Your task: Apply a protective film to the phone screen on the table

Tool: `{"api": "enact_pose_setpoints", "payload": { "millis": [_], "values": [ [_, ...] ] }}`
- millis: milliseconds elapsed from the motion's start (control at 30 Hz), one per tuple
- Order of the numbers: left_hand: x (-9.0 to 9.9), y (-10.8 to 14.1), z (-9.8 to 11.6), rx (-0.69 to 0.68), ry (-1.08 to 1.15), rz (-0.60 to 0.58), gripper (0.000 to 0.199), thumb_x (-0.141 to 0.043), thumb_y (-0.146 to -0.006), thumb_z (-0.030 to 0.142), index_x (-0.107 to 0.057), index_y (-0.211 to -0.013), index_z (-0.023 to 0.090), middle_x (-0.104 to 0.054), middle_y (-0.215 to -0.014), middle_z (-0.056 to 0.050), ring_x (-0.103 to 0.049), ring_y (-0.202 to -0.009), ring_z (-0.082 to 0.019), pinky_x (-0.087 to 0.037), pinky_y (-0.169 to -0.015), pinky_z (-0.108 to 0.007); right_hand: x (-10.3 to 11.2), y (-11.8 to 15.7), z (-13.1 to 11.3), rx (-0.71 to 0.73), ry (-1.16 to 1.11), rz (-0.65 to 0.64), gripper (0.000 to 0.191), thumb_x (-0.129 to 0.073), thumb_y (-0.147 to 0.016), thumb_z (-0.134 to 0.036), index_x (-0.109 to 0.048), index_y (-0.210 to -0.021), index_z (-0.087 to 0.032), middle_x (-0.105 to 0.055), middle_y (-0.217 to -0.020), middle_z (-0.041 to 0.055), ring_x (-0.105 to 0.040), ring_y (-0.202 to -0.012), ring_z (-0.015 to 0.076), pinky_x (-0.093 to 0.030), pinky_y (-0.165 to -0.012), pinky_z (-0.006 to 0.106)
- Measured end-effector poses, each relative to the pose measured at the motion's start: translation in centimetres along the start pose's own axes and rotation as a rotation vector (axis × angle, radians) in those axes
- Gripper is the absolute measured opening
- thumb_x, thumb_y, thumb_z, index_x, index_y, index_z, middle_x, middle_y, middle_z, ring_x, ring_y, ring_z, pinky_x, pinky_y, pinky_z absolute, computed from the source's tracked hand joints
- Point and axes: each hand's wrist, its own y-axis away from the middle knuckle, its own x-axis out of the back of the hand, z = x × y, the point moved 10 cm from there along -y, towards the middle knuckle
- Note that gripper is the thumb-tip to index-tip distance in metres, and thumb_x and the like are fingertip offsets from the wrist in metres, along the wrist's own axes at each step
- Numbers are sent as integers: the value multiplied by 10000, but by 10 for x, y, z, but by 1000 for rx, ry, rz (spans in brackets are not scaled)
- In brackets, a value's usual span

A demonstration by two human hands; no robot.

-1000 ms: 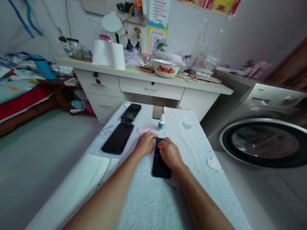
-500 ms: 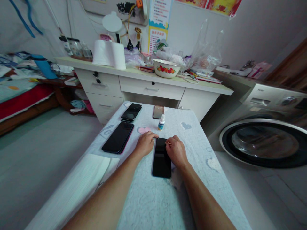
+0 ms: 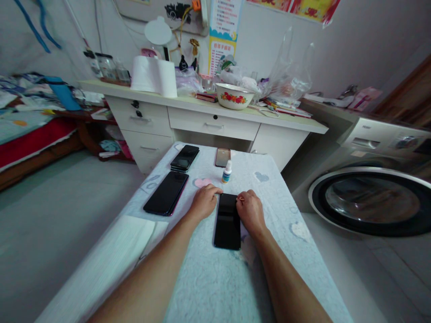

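Black phone (image 3: 227, 222) lay flat, dark glass up, on the pale blue patterned cloth (image 3: 269, 273), between the two hands and slightly lengthwise toward the wearer. Left hand (image 3: 204, 200): palm down, fingers partly bent, thumb side toward the phone; a fingertip reached the phone's upper left corner. It looked like a light touch rather than a grip, though I could not tell whether the finger pressed on the edge or lay just beside it. Right hand (image 3: 249, 210): curled nearly into a fist at the phone's upper right edge, knuckles outward — could not tell whether something small was pinched between the fingers.

Beyond the phone stood a small white spray bottle (image 3: 226, 172), upright, with a blue and yellow label. Behind it, near the far edge, lay a smaller phone (image 3: 222, 157) with a brownish face. To the left lay a larger dark phone (image 3: 166, 194) with a pinkish edge, and past that a stack of phones (image 3: 185, 157), the top one black; exact count unclear.

Surroundings: a white desk (image 3: 215, 119) crossed the background, bearing a flowered bowl (image 3: 235, 97) and white paper rolls (image 3: 153, 76). A washing machine (image 3: 367, 143) stood at right.
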Motion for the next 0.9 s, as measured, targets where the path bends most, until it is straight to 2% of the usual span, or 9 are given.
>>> {"api": "enact_pose_setpoints", "payload": {
  "millis": [367, 900],
  "values": [
    [-1, 0, 0, -2, -3, 2, 354, -445, -768, 62, -686, -994, 187, -663, -1019, -53, -594, -1009, -182, -462, -953, -323, -1, 0, 3, -24, 13, 1, 184, -507, -842, -132, -684, -855, -179, -587, -866, 45, -556, -737, 129, -354, -664, 225],
    [-2, 0, 0, -18, 3, 10, 401, -436, -750, 40, -689, -1018, 198, -662, -1028, -50, -593, -1012, -182, -462, -952, -324, -11, 10, -34, 182, -7, -51, 193, -475, -865, -121, -656, -863, -187, -575, -879, 34, -552, -746, 122, -366, -676, 220]
  ]
}}
